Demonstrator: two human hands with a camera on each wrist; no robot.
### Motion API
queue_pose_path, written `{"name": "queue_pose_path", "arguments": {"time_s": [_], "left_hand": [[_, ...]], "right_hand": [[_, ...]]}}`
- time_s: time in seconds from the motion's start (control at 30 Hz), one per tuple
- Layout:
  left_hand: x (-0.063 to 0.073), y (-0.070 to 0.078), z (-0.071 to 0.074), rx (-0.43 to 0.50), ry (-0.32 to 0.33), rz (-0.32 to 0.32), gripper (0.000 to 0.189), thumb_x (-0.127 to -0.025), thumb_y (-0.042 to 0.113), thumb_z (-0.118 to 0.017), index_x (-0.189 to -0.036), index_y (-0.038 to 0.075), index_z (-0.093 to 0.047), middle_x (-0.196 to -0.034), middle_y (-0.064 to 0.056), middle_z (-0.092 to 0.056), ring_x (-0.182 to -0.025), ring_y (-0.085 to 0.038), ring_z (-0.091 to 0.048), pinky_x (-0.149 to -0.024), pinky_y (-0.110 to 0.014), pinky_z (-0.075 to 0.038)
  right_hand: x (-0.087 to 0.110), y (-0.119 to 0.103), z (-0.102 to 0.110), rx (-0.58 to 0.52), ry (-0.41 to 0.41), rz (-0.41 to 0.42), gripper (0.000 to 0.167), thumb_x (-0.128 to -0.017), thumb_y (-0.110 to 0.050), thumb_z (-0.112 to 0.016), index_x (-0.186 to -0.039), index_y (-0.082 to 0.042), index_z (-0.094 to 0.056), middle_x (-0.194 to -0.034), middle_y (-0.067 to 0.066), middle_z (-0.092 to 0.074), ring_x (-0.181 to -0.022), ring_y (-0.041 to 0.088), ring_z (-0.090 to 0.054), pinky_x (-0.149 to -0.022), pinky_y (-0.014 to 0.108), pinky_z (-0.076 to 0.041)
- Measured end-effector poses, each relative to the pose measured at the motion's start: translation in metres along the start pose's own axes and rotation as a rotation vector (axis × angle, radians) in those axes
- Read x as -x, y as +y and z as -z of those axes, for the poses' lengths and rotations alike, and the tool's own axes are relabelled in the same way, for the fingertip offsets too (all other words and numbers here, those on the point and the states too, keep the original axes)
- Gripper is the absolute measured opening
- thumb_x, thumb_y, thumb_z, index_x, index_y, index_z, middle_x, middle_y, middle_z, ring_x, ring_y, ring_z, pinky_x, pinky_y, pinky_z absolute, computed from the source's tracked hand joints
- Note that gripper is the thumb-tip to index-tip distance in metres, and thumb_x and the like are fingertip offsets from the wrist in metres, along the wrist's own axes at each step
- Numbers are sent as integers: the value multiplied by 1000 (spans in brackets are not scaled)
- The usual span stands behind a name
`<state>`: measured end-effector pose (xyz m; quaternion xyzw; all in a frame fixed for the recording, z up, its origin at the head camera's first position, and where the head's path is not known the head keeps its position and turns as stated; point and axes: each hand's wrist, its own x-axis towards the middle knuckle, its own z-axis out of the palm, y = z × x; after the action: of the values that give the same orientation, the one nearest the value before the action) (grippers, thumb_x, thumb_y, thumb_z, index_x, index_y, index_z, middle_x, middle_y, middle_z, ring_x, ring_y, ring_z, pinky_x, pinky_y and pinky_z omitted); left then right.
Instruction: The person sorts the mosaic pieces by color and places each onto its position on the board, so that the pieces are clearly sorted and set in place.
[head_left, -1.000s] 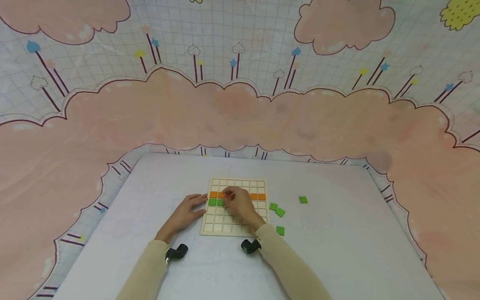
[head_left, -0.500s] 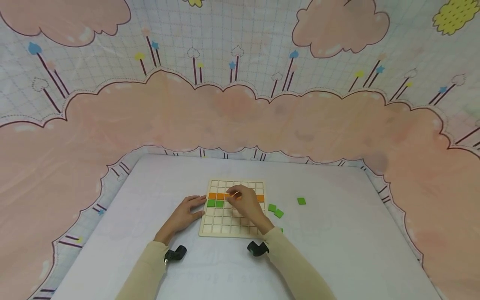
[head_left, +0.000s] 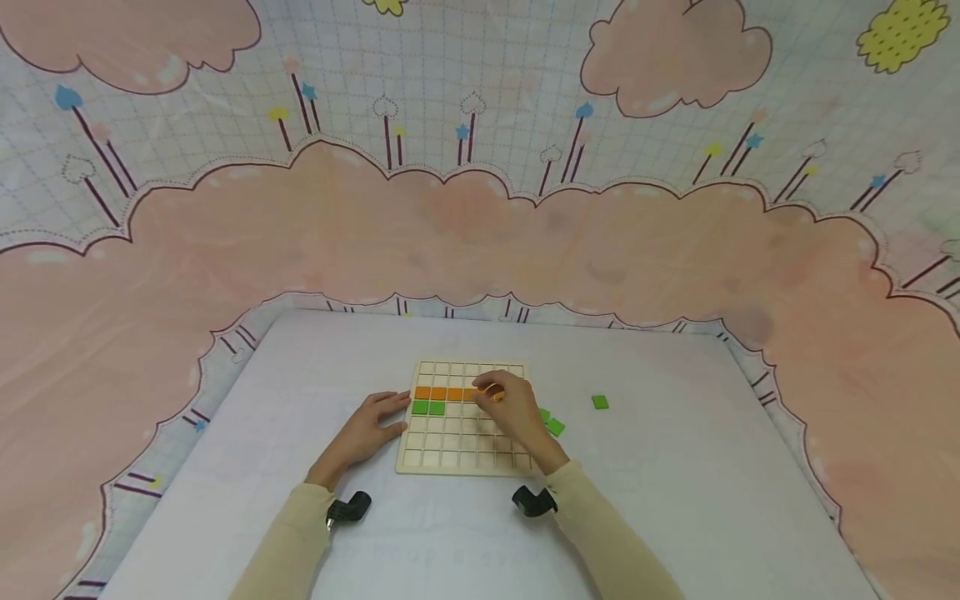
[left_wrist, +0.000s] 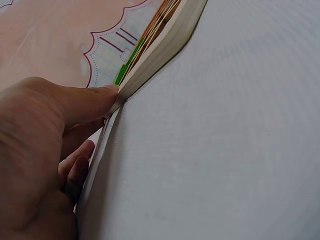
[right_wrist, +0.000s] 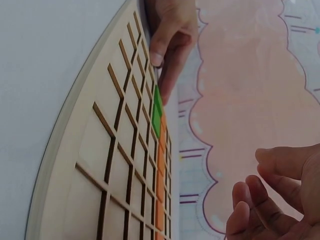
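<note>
A pale wooden grid board (head_left: pixel 438 458) lies on the white table. An orange tile row (head_left: pixel 431 393) runs across it, partly behind my right hand. Two green tiles (head_left: pixel 428 407) sit side by side below the row's left end. My left hand (head_left: pixel 372 429) rests at the board's left edge; in the left wrist view the thumb (left_wrist: pixel 95 102) touches its side. Over the right half of the board hovers my right hand (head_left: pixel 517 408). The right wrist view shows its fingers (right_wrist: pixel 240 215) loosely curved, with no tile visible among them.
Loose green tiles (head_left: pixel 555 427) lie right of the board, partly behind the right hand. Another green tile (head_left: pixel 600 402) lies farther right. A patterned cloth (head_left: pixel 480 225) rises behind the table. Dark wrist cameras (head_left: pixel 349 507) sit at both sleeves.
My right hand has shifted right along the orange row, uncovering more orange tiles on the left. Its forearm now covers the nearest loose green tile. The left hand stays at the board's edge.
</note>
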<state>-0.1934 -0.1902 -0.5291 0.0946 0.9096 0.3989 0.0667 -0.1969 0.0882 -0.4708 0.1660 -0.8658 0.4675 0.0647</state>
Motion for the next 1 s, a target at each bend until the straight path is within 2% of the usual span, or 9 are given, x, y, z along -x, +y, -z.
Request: {"name": "queue_pose_path", "arguments": {"time_s": [0.1,0.3,0.57,0.77,1.0], "left_hand": [[0,-1,1,1,0,5,54,-92,18,-68,-143,10,-51,-156,-10,-39,-147,-38,-28,-118,-62,-24],[0,-1,1,8,-10,3,54,-92,18,-68,-143,10,-51,-156,-10,-38,-147,-38,-28,-118,-62,-24],[1,-1,-1,8,-10,4,55,-92,18,-68,-143,10,-51,-156,-11,-38,-147,-38,-28,-118,-62,-25],[1,-1,-1,11,-6,4,55,-92,18,-68,-144,10,-51,-156,-12,-37,-146,-38,-28,-118,-62,-24],[0,-4,-1,8,1,-18,54,-92,18,-68,-143,9,-52,-155,-11,-39,-146,-37,-29,-118,-61,-25]], "right_hand": [[2,5,5,1,26,3,17,-90,-13,-71,-106,-8,-71,-101,7,-71,-90,23,-69,-76,30,-58],[8,14,17,8,47,-68,17,-89,-14,-72,-105,-10,-71,-101,6,-71,-92,20,-66,-77,28,-56],[16,26,32,30,78,-104,17,-88,-13,-73,-105,-11,-72,-103,5,-72,-92,19,-66,-76,28,-53],[21,34,41,53,85,-149,19,-88,-14,-73,-106,-9,-72,-104,6,-72,-92,21,-66,-79,32,-55],[30,44,51,111,82,-207,21,-87,-17,-74,-107,-11,-71,-103,6,-71,-92,20,-65,-76,31,-54]]}}
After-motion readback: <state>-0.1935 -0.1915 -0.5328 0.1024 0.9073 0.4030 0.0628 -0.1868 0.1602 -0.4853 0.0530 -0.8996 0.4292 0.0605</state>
